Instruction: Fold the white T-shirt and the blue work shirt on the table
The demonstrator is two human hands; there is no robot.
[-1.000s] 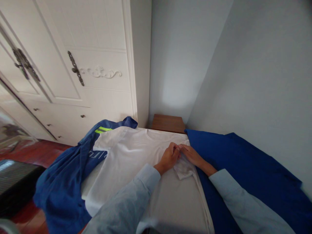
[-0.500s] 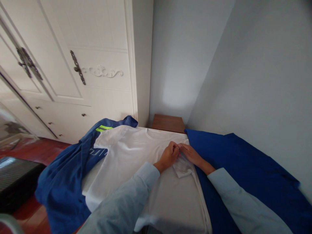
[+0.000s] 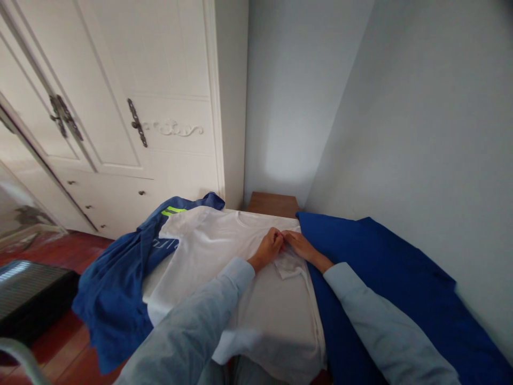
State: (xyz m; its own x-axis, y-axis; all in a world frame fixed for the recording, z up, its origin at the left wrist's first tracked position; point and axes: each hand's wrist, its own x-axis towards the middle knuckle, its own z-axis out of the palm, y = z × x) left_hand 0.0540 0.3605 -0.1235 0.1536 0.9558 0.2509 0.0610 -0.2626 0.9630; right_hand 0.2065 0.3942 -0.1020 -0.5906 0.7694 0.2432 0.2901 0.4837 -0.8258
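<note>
A white T-shirt (image 3: 216,240) lies spread out in front of me, its neckline at the far side and its hem hanging toward my body. Near the right shoulder, my left hand (image 3: 271,247) is closed in a pinch on the fabric. My right hand (image 3: 298,243) meets it there, fingertips pressed together on the same bit of cloth. The shirt's right sleeve lies bent just below my hands. What exactly the fingertips pinch is hidden between them.
A blue garment (image 3: 116,289) with yellow-green stripes drapes off the left side. Dark blue cloth (image 3: 360,256) covers the right, along the wall. Behind stand a brown wooden box-like piece (image 3: 272,203) and a white wardrobe (image 3: 172,69). A black ribbed case (image 3: 32,294) lies on the red floor.
The view has shifted slightly, so the scene sits a little differently. Both hands stay together at the shirt's right shoulder, with no clear change in their hold.
</note>
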